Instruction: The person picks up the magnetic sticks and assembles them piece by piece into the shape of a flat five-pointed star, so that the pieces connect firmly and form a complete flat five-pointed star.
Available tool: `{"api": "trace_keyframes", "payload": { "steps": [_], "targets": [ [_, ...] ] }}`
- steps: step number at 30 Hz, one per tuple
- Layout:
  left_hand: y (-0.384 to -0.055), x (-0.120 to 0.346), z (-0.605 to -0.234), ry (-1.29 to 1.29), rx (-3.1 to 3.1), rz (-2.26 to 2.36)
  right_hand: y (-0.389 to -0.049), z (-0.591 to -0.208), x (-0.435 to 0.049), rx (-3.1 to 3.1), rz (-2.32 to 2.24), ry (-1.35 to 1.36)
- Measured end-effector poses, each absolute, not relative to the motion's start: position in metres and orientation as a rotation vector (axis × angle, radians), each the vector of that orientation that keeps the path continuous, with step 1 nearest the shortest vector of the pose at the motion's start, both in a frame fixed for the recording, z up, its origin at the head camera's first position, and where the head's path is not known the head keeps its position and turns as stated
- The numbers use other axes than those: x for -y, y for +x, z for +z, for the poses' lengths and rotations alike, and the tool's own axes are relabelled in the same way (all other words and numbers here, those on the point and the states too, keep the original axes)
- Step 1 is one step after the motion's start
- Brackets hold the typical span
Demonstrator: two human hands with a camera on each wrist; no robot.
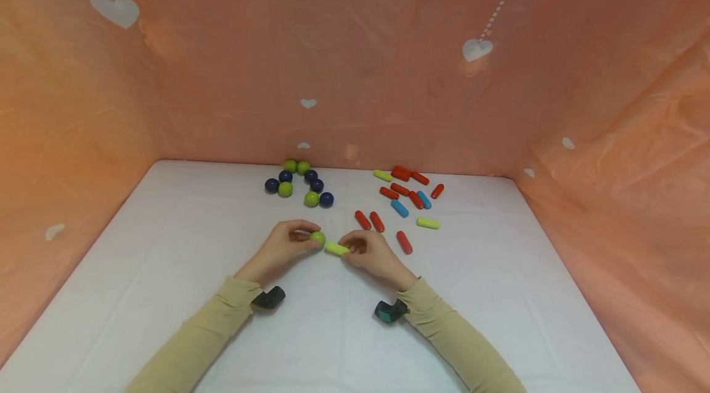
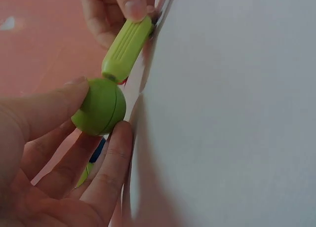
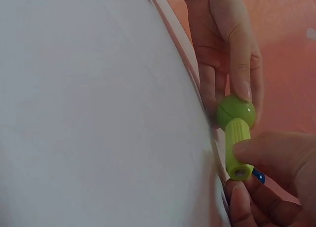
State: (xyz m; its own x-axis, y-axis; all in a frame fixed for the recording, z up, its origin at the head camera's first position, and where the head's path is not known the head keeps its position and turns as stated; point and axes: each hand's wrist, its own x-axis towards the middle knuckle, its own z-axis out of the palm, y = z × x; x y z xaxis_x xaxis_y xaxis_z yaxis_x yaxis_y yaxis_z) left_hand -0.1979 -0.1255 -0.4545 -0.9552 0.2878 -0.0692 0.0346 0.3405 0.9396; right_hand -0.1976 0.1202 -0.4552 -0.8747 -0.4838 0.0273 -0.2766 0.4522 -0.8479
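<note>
Between thumb and fingers, my left hand (image 1: pixel 285 249) pinches a green ball (image 2: pixel 100 107). A short yellow-green rod (image 2: pixel 127 49) with grooves along its side is pinched by my right hand (image 1: pixel 378 254). One end of the rod points at the ball, very close to it; whether they touch I cannot tell. In the right wrist view the rod's near end shows a round metal spot (image 3: pixel 240 172). Both pieces are held close above the white table (image 1: pixel 333 344).
Behind my left hand lies a group of green balls (image 1: pixel 285 189) and dark blue balls (image 1: pixel 326 199). Beyond my right hand are scattered red rods (image 1: pixel 404 242), blue rods (image 1: pixel 399 208) and yellow-green rods (image 1: pixel 428 223). An orange cloth (image 1: pixel 355 72) with white hearts encloses the back and sides.
</note>
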Motion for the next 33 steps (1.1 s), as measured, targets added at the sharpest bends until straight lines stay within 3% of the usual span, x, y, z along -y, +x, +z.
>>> {"api": "trace_keyframes", "payload": {
  "steps": [33],
  "targets": [
    [-0.2057,0.1187,-0.4564,0.246,-2.327,1.714,-0.1956,-0.4554,-0.1225,-2.483,-1.405,-0.625]
  ]
}}
